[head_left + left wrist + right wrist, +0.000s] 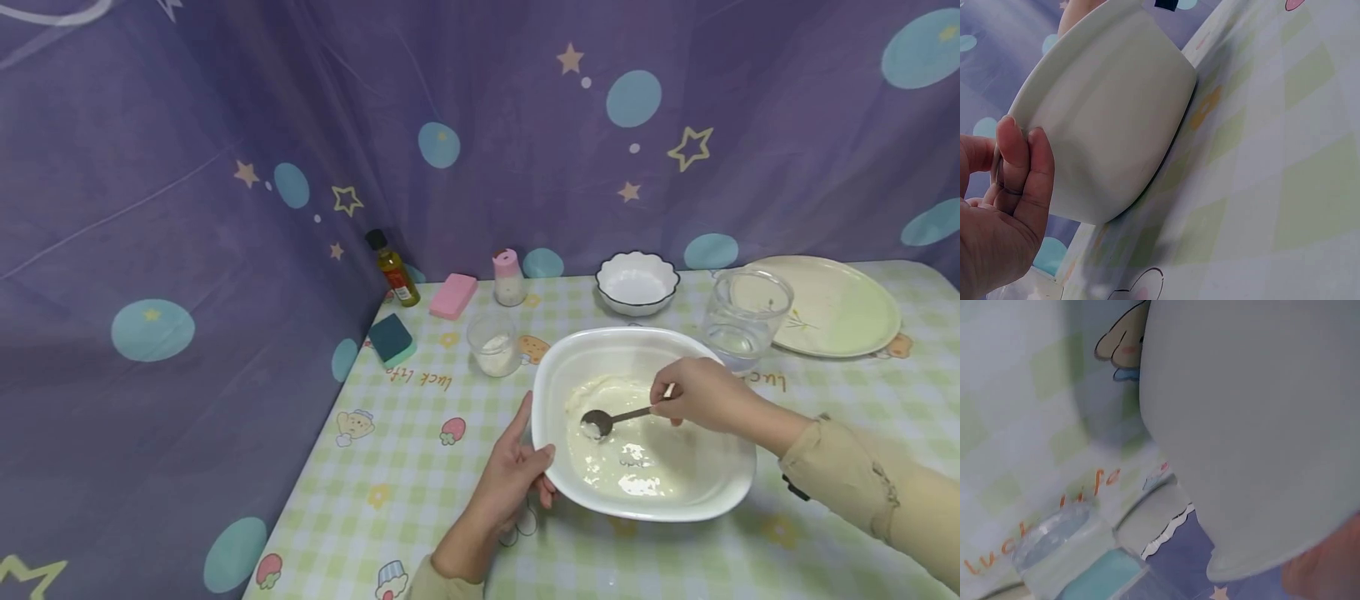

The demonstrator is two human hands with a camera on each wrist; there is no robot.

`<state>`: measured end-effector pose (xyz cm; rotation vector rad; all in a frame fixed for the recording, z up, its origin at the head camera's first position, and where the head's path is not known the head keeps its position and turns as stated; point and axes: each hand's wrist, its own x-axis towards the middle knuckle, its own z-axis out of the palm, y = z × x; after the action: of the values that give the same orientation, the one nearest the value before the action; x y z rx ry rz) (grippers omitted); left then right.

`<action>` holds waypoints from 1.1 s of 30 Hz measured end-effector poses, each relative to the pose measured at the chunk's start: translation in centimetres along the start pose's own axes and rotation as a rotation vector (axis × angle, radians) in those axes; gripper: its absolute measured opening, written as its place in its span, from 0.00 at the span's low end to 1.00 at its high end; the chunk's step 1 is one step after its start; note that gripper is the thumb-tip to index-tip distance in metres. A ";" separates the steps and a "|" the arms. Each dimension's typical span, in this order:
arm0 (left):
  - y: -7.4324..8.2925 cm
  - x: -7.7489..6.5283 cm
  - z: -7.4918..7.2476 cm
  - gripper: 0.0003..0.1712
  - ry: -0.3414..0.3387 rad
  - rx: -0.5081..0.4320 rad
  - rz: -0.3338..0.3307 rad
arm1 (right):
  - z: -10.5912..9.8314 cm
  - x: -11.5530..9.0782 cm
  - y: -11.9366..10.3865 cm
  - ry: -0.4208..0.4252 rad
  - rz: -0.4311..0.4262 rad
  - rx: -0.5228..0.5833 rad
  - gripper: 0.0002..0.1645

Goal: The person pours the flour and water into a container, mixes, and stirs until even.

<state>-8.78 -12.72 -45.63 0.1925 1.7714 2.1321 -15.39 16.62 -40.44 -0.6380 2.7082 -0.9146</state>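
A large white bowl (645, 507) stands on the checked tablecloth in the head view, with pale, wet batter (652, 454) spread over its bottom. My left hand (510, 475) grips its left rim, thumb on top and fingers beneath; the left wrist view shows these fingers (1038, 169) against the outer wall. Over the batter my right hand (705, 396) pinches the handle of a dark metal spoon (596, 424), with some white stuff in its scoop. The bowl's outer wall (1247, 425) fills much of the right wrist view and hides the spoon there.
Behind the bowl stand a clear cup of white powder (495, 354), a scalloped dish (637, 283), a clear water jar (742, 325) and a large plate (855, 325). At back left are an oil bottle (397, 275), a pink block (453, 296), a sponge (392, 337) and a pink-topped shaker (508, 279).
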 end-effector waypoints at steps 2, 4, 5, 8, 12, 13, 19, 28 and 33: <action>0.0 0.0 0.0 0.45 -0.001 0.002 -0.001 | 0.1 0.2 0.0 0.038 0.022 0.006 0.04; -0.1 0.1 0.0 0.45 0.000 0.002 -0.002 | 0.1 0.3 0.1 0.066 0.041 0.007 0.03; -0.1 0.1 0.0 0.45 0.000 0.003 -0.001 | 0.1 0.4 0.1 0.080 0.049 0.006 0.03; -0.1 0.1 0.0 0.45 0.001 0.001 0.000 | 0.0 0.4 0.3 0.113 0.072 0.000 0.03; -0.1 0.1 0.0 0.45 0.002 -0.002 -0.002 | -0.5 0.1 0.5 0.137 0.104 -0.021 0.04; -0.1 0.1 0.0 0.44 0.002 -0.002 -0.002 | -0.7 0.0 0.6 0.139 0.110 -0.031 0.04; -0.1 0.0 0.0 0.45 -0.001 0.000 -0.001 | -2.0 -0.7 1.1 0.160 0.107 -0.098 0.04; 0.0 0.0 0.0 0.45 -0.001 0.007 -0.002 | -3.5 -2.0 1.4 0.181 0.002 -0.281 0.10; -0.1 0.0 0.0 0.45 0.006 0.005 -0.012 | -4.1 -2.7 1.4 0.155 -0.037 -0.340 0.13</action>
<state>-8.80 -12.73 -45.71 0.1767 1.7777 2.1223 -14.80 21.03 -37.93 -0.7065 3.0331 -0.5312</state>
